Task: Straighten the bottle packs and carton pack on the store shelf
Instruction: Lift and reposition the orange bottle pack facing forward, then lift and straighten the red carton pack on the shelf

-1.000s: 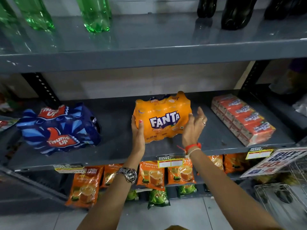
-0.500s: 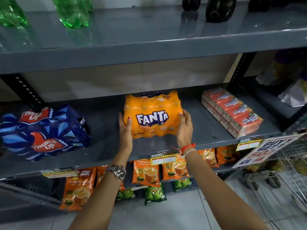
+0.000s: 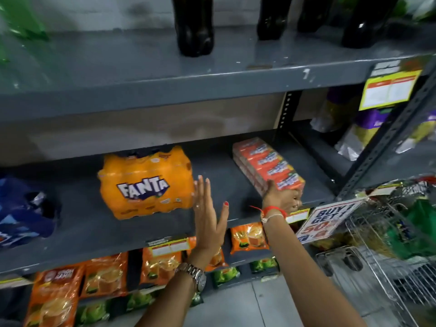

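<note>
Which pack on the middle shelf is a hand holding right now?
The red carton pack on the right: the right hand grips its front end. The orange bottle pack and blue bottle pack are not held.

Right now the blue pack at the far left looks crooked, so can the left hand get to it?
Probably yes. The left hand is open and holds nothing, beside the orange pack. Bare shelf in front of that pack leads to the blue pack.

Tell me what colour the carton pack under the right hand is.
Orange-red, with blue and white lettering, on the carton pack; the head view shows it.
</note>
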Demonstrator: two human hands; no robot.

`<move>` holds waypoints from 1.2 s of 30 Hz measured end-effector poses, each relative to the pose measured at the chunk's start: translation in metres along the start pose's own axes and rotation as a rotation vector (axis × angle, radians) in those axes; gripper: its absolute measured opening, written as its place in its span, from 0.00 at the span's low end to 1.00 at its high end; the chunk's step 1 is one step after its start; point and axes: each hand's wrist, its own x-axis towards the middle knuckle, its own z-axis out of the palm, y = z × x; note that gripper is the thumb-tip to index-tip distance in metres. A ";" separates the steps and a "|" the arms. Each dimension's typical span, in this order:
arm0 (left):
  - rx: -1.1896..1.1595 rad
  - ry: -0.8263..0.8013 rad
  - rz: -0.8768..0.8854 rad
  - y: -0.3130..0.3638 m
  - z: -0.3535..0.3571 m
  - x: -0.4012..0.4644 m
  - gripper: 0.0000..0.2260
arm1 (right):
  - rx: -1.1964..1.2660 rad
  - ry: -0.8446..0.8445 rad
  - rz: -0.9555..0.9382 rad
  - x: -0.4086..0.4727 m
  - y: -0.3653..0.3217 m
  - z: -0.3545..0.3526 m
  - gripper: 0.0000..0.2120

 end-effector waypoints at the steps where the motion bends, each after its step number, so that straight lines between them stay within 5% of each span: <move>1: -0.058 -0.039 0.003 0.005 0.013 0.002 0.30 | -0.011 -0.093 0.045 0.010 0.003 -0.003 0.33; 3: -0.237 -0.162 -0.118 0.007 0.034 0.005 0.29 | 0.077 -0.307 0.186 0.024 0.007 -0.015 0.25; 6: -0.398 -0.135 -0.387 0.014 0.058 0.026 0.29 | 0.139 -0.335 0.031 0.059 0.009 -0.018 0.26; 9: -0.390 -0.106 -0.545 0.015 0.081 0.055 0.31 | 0.251 -0.456 0.026 0.111 0.005 -0.024 0.07; 13: -0.427 -0.015 -0.690 0.005 0.092 0.084 0.33 | 0.211 -0.690 -0.093 0.149 -0.015 -0.036 0.12; 18: -0.523 0.126 -0.707 0.002 0.083 0.089 0.05 | -0.018 -0.948 -0.231 0.185 -0.027 -0.030 0.23; 27: -0.303 0.056 -0.389 0.011 0.067 0.042 0.18 | 0.046 -0.792 -0.665 0.169 0.011 -0.042 0.34; 36: -0.124 0.159 -0.401 0.010 0.077 0.006 0.25 | 0.043 -0.697 -0.571 0.137 0.030 -0.057 0.37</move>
